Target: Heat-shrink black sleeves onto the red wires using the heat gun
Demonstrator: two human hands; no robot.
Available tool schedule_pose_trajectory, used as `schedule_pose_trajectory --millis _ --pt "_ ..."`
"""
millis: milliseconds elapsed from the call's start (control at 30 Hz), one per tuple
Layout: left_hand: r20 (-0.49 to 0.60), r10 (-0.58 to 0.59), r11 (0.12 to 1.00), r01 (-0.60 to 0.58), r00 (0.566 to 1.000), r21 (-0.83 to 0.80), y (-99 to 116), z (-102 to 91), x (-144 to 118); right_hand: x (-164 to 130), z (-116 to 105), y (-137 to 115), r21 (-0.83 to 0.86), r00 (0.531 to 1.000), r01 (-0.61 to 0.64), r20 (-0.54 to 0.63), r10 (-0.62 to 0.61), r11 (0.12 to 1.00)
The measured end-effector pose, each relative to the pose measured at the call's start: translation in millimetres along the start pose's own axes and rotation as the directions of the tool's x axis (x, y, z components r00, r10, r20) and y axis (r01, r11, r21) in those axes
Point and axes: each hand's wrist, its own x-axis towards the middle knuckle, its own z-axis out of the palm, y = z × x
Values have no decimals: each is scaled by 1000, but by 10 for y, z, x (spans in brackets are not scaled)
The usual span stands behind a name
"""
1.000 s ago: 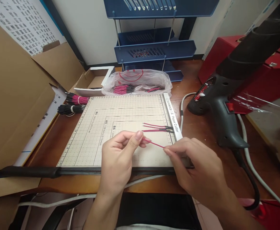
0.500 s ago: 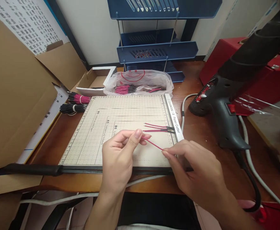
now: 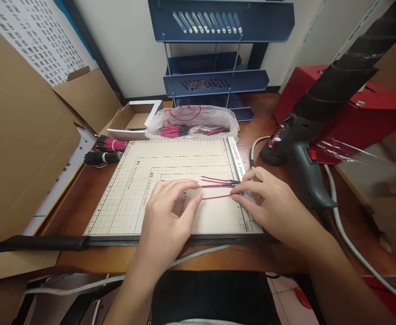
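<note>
A thin red wire (image 3: 216, 197) lies low across the cream board of the paper cutter (image 3: 120, 198). My right hand (image 3: 274, 198) pinches its right end beside the cutter's white ruler edge (image 3: 236, 155). At the wire's other end, my left hand (image 3: 167, 214) has its thumb and forefinger apart, with the thumb tip close to the wire. Just beyond lie several red wires (image 3: 214, 185) with black ends, side by side, those ends toward the ruler edge. My right fingers partly hide that side.
Bundles of red-black wires (image 3: 112, 143) and black wires (image 3: 103, 158) lie left of the board. Behind it sit a plastic bag (image 3: 191, 119) of wires and an open box (image 3: 133, 117). A heat gun (image 3: 306, 153) stands at right. The cutter's black handle (image 3: 49, 243) extends left.
The red wire has come down onto the board beside the other wires. My left thumb and forefinger have parted from it. My right hand has moved up toward the ruler edge.
</note>
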Motion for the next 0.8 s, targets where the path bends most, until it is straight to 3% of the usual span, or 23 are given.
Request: schedule_pose_trajectory --millis 167,300,500,667,800 --pt "70 176 962 -187 982 198 -43 33 11 59 -95 24 9 999 -36 -13 36 999" --pt "127 179 939 -208 976 273 -36 61 43 141 -116 23 -62 993 -101 46 104 993" --pt "136 181 941 -211 974 263 -28 88 94 191 -92 26 -108 988 -141 47 147 984" --pt "5 228 952 -224 974 209 14 110 38 176 -76 46 -98 981 -162 88 171 982" --pt "-116 218 972 -204 969 119 69 124 -51 137 -121 -48 -11 989 -150 7 150 989"
